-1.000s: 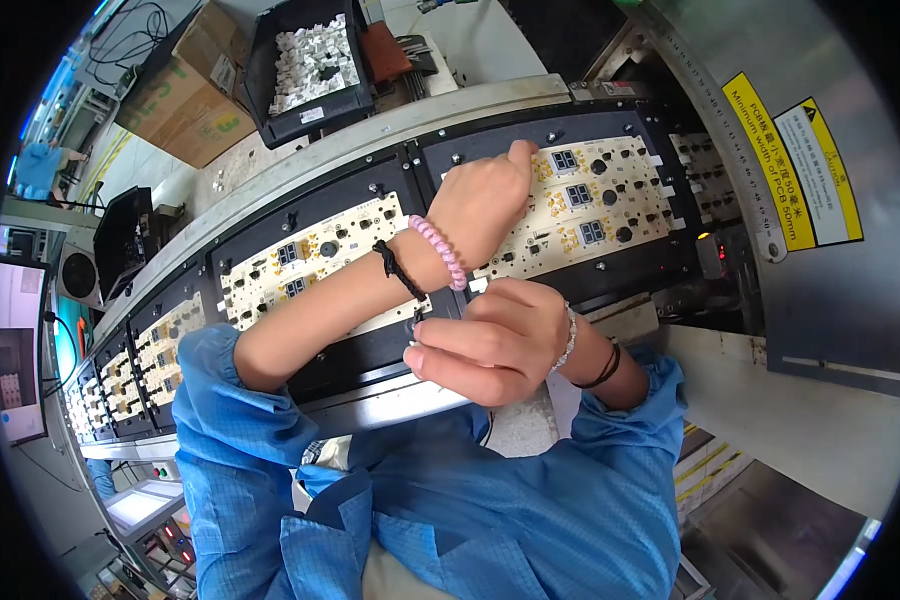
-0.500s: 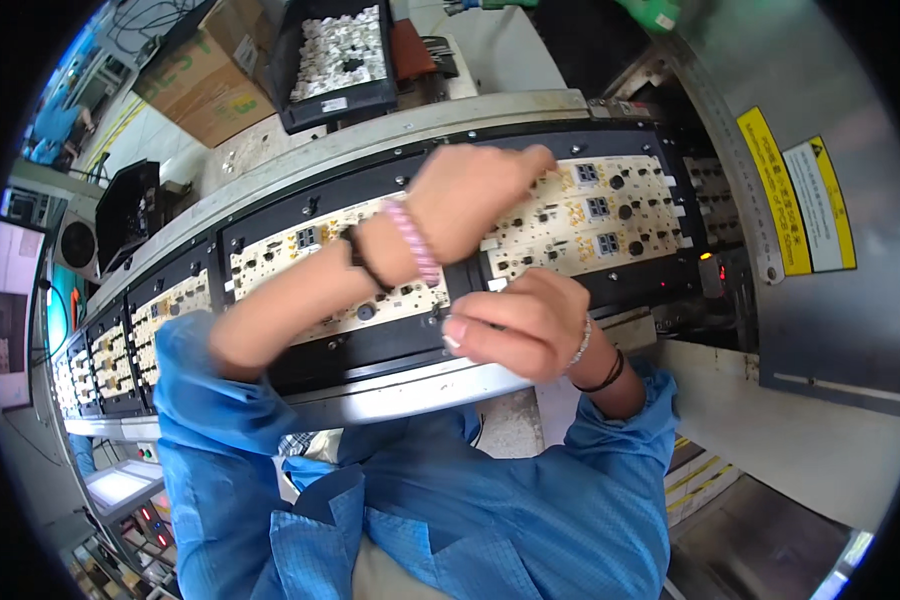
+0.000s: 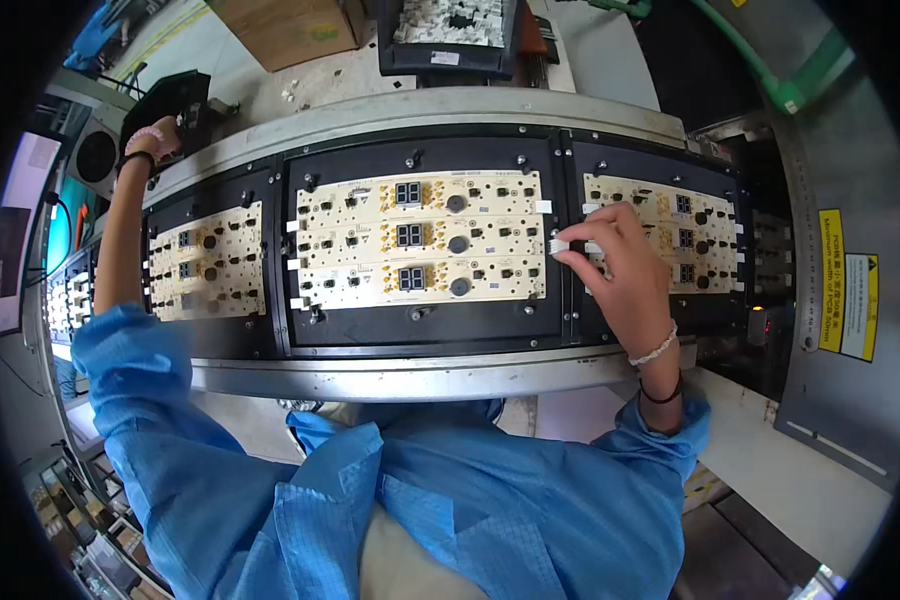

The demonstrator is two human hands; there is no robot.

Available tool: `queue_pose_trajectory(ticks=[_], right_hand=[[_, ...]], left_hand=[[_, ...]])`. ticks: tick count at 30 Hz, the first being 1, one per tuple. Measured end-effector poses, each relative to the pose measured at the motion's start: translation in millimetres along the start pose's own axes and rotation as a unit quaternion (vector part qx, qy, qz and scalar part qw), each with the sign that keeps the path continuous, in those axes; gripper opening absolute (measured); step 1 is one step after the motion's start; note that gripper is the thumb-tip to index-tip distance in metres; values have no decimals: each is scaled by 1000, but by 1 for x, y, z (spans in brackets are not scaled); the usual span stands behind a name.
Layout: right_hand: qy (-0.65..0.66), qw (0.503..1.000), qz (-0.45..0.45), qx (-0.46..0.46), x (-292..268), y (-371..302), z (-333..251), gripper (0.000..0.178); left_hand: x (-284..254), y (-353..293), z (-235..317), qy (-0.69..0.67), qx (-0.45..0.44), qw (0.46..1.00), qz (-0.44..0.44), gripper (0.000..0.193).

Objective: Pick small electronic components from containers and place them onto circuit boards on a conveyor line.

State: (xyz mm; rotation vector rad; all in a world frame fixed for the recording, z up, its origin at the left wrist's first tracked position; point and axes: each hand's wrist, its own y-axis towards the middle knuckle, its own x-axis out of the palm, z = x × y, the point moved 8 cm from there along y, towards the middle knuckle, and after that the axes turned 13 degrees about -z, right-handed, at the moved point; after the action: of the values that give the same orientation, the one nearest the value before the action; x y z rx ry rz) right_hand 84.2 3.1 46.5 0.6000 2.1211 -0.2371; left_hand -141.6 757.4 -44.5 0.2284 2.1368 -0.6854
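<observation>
Between my right hand's (image 3: 625, 265) thumb and fingertips is a small white connector (image 3: 558, 244), held over the dark frame between two board trays. Just left of it lies the middle panel of cream circuit boards (image 3: 380, 236), three rows with black two-digit displays, round black parts and white connectors at their ends. My left arm stretches far out to the left. Its hand (image 3: 166, 138) is at the black bin (image 3: 175, 100) behind the line; its fingers are too small and partly hidden to read. Another cream board panel (image 3: 660, 240) is partly behind my right hand.
A metal rail (image 3: 370, 378) runs along the near side. Beyond the far rail stand a black bin of white parts (image 3: 450, 35) and a cardboard box (image 3: 290, 30). More board panels (image 3: 205, 262) continue leftward. At right is a grey metal machine panel (image 3: 840, 390) with a yellow label.
My left hand has swung from over the right-hand boards to the far-left black bin. My right hand has moved right and up, the white connector now showing. The view has shifted left.
</observation>
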Motion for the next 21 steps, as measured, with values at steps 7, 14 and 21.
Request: queue_pose_trajectory(ticks=[7, 14, 21], right_hand=[[-152, 986, -51, 47, 22, 4, -5, 15], [-174, 982, -63, 27, 19, 10, -8, 15], [-157, 984, -80, 31, 19, 12, -6, 13]], left_hand=[[-2, 21, 51, -159, 199, 955, 154, 12], [-12, 27, 50, -323, 224, 918, 47, 8], [-122, -195, 125, -458, 398, 778, 161, 20]])
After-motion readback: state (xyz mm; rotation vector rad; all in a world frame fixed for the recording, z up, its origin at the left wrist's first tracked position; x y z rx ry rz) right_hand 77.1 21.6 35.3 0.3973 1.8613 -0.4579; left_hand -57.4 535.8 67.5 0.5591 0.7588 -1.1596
